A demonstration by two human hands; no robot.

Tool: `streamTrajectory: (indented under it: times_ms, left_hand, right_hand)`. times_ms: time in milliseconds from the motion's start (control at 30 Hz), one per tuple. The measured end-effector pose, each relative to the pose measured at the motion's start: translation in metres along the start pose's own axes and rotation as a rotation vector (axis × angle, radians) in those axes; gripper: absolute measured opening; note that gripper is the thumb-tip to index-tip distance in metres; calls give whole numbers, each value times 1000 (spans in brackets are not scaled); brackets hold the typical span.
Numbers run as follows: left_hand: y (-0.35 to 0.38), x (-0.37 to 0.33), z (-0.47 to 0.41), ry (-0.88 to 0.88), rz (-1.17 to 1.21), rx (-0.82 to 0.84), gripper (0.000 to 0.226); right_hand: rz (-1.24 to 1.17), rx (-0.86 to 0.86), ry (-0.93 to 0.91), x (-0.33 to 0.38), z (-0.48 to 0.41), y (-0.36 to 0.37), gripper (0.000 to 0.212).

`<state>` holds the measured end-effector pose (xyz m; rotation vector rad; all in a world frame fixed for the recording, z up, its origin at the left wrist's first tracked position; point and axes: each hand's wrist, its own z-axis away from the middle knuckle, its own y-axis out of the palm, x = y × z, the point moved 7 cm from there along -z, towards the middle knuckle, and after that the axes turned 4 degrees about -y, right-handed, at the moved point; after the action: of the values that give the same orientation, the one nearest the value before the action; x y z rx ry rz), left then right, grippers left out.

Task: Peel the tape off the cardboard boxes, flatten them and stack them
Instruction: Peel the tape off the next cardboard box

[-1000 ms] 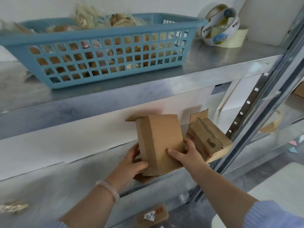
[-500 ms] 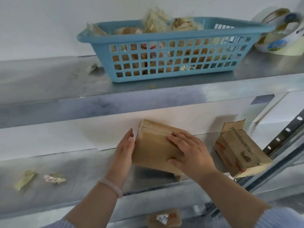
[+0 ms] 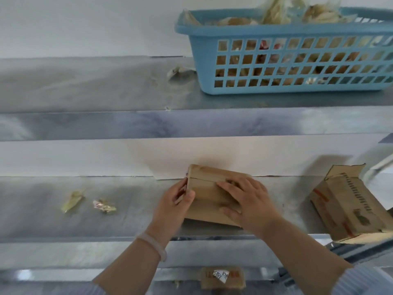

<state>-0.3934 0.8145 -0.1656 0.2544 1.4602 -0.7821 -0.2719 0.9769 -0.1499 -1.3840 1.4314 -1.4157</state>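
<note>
**Both hands on a flat box on the middle shelf**

At the far left of the middle shelf lie two loose bits of tape. One is a yellowish strip, and just to its right is a crumpled piece. Both lie well apart from the hands. On the upper shelf another crumpled scrap sits just left of the basket.

The left hand, with a pale bracelet on its wrist, grips the left edge of the cardboard box. Its fingers curl round the side and the thumb lies on the top face. The box lies pressed flat on the middle shelf, near the wall behind it, with a seam line running across its upper part. The right hand rests palm down on the right half of the box, its fingers straight and spread, pressing on the cardboard without curling round it.

Below the hands, on a lower level, a small brown box with a white handwritten label shows, blurred and partly hidden by the shelf's front lip.

A blue plastic basket stands on the right of the upper shelf, filled with crumpled tape and wrappings that show through its grid. At the far right of the middle shelf a second cardboard box stands unflattened and tilted, its top flap open, with red marks and dark print on its face. It is well apart from the hands.
</note>
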Motion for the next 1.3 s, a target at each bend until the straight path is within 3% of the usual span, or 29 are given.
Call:
streamTrajectory:
  times_ms: [133, 267, 433, 667, 867, 1033, 1133, 1300]
  left_hand:
    - [18, 9, 1, -59, 178, 40, 28]
    - [25, 30, 1, -144, 217, 48, 28]
    - [19, 47, 7, -187, 156, -129, 6]
    - [20, 45, 11, -249, 72, -266, 9]
    - [21, 21, 3, -76, -188, -292, 22]
    - [20, 12, -3, 90, -402, -249, 12]
    - [17, 11, -1, 140, -409, -257, 2]
    - [15, 15, 0, 44, -154, -266, 14]
  right_hand:
    - [105, 94, 4, -4, -10, -1, 76]
    - [225, 186, -54, -8, -4, 15, 77]
    - [208, 185, -24, -11, -5, 17, 74]
    - [220, 176, 14, -19, -7, 15, 74]
    - [204, 156, 20, -19, -8, 13, 74]
    - [212, 151, 26, -24, -9, 14, 73]
    - [214, 145, 26, -24, -8, 14, 75]
    - [220, 144, 22, -24, -9, 17, 76]
